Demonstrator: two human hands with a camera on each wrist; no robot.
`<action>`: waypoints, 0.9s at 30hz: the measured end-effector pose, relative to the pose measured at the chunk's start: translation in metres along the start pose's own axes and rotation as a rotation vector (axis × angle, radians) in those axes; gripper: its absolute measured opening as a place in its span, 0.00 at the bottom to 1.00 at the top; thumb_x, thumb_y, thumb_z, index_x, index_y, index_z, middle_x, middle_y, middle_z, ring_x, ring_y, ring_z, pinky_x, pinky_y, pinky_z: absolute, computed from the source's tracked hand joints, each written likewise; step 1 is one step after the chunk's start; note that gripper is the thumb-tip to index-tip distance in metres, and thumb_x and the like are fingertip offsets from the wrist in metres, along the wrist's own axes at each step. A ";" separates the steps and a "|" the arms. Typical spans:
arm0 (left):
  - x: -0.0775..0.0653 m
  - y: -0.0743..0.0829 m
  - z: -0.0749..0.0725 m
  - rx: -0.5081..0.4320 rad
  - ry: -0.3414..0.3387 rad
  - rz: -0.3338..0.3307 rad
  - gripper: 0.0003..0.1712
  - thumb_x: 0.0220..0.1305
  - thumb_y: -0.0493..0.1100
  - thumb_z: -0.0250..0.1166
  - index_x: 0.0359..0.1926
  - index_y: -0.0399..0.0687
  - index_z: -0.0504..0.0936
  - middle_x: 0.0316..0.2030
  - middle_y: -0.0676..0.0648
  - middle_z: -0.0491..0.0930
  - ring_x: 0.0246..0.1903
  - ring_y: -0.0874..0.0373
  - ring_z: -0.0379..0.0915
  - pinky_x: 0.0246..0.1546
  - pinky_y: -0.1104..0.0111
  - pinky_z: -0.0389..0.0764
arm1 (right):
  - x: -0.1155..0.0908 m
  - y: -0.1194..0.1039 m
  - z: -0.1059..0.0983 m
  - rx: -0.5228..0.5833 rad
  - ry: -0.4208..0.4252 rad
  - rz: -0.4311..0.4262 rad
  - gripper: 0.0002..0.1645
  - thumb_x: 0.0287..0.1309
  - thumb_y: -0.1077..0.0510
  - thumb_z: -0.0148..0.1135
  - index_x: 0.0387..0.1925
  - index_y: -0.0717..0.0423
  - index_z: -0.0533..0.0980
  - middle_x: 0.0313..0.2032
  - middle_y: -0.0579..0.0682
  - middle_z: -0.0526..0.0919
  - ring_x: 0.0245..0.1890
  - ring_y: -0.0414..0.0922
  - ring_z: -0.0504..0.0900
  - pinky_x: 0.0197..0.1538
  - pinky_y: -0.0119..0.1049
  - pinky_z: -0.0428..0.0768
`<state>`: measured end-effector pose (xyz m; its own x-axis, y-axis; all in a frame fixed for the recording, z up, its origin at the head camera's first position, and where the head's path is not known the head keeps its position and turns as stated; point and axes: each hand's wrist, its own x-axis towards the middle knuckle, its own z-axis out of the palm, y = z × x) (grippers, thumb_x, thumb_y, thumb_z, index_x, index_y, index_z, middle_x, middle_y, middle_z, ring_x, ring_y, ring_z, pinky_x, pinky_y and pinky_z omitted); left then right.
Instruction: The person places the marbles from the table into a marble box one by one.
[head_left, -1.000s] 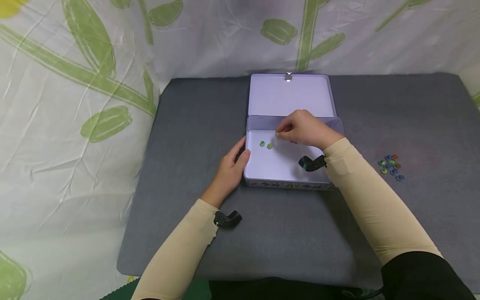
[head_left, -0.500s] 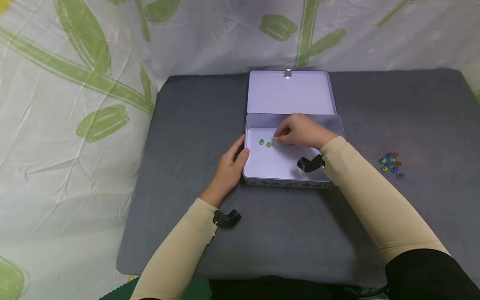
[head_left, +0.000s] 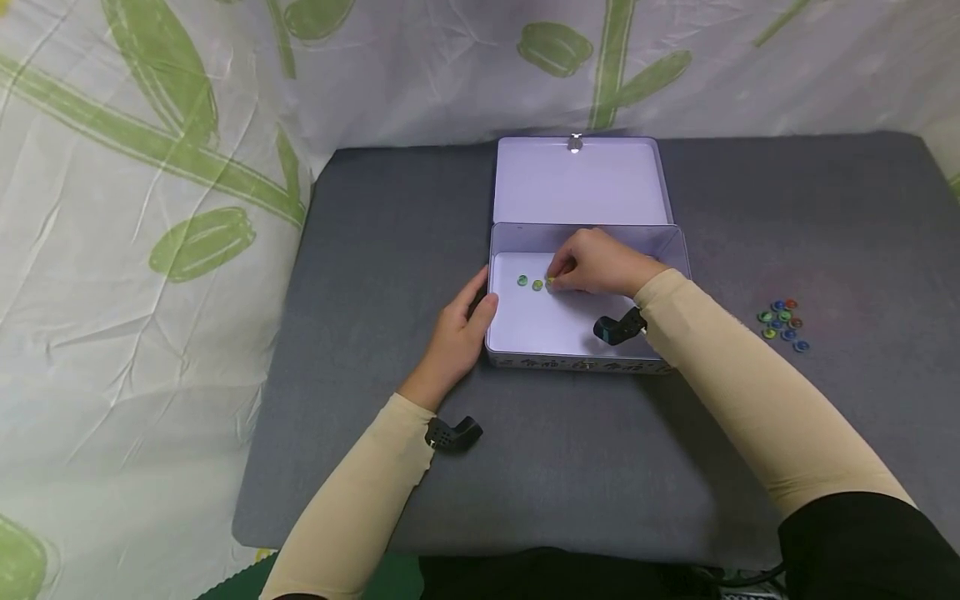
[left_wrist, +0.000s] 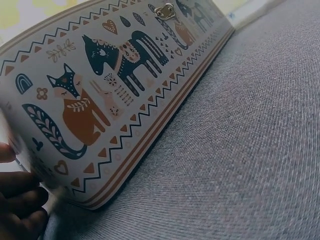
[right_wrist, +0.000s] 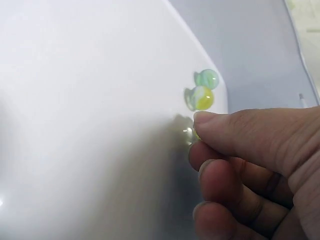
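Observation:
A tin box with its lid folded back lies on the grey table. Inside, a green marble and a yellow-green marble sit in a row on the white floor. My right hand reaches into the box and pinches a yellowish marble between thumb and fingertip, low beside that row. The fingers hide most of it. My left hand rests against the box's left outer side, its thumb at the rim. Its other fingers touch near the front corner in the left wrist view.
Several coloured marbles lie in a cluster on the table, right of the box. A metal clasp sits on the lid's far edge. A sheet with green leaf patterns hangs behind the table.
My right hand has lowered the yellowish marble toward the box floor, bringing it close to the two marbles there. My left hand stays against the box side. The head view has shifted slightly.

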<state>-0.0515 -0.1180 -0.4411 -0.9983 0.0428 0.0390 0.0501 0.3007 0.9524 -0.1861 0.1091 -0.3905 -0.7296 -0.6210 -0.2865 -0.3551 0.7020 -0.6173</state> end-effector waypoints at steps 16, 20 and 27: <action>0.004 0.005 -0.001 0.004 0.005 0.012 0.34 0.81 0.52 0.53 0.80 0.43 0.63 0.76 0.41 0.67 0.77 0.52 0.59 0.78 0.54 0.59 | 0.001 -0.003 -0.006 -0.028 -0.011 -0.023 0.11 0.56 0.64 0.78 0.43 0.62 0.90 0.35 0.52 0.91 0.34 0.41 0.82 0.36 0.30 0.77; 0.004 0.005 -0.002 0.008 0.010 0.013 0.34 0.81 0.51 0.53 0.80 0.43 0.64 0.76 0.41 0.67 0.77 0.51 0.59 0.78 0.54 0.59 | 0.000 -0.004 -0.006 -0.014 -0.002 -0.017 0.13 0.56 0.64 0.78 0.44 0.63 0.89 0.36 0.53 0.91 0.34 0.42 0.83 0.37 0.31 0.79; -0.002 0.001 0.000 0.007 0.001 -0.003 0.33 0.82 0.52 0.53 0.80 0.44 0.64 0.76 0.41 0.67 0.77 0.50 0.59 0.77 0.52 0.60 | -0.005 -0.009 -0.004 -0.003 0.010 0.001 0.15 0.59 0.63 0.76 0.48 0.65 0.88 0.39 0.55 0.90 0.37 0.46 0.83 0.41 0.38 0.82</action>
<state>-0.0498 -0.1180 -0.4401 -0.9985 0.0408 0.0360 0.0468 0.3076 0.9503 -0.1811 0.1073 -0.3805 -0.7354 -0.6172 -0.2798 -0.3565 0.7035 -0.6148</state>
